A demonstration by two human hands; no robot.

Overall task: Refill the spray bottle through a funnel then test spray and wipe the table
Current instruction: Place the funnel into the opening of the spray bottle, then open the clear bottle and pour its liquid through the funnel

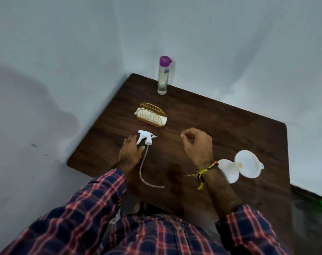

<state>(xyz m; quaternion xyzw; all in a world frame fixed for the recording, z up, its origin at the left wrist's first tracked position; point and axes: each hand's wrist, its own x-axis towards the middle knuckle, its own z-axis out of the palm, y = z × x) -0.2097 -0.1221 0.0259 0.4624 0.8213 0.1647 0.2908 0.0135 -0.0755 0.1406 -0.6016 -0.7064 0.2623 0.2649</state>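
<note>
A white trigger spray head (147,138) with its long dip tube (143,170) lies flat on the dark wooden table (230,126). My left hand (129,153) rests just left of it, fingers spread and touching its back end without gripping. My right hand (197,144) hovers mid-table, fingers curled loosely with nothing in them. A white funnel (248,163) lies on its side at the right, next to a blurred white rounded object (229,171) partly hidden by my wrist. A clear bottle with a purple cap (163,76) stands upright at the far edge.
A gold wire holder with white napkins (151,115) stands between the far bottle and the spray head. A dark wet-looking patch (174,173) marks the table near its front edge. Walls close the table in at the back and left.
</note>
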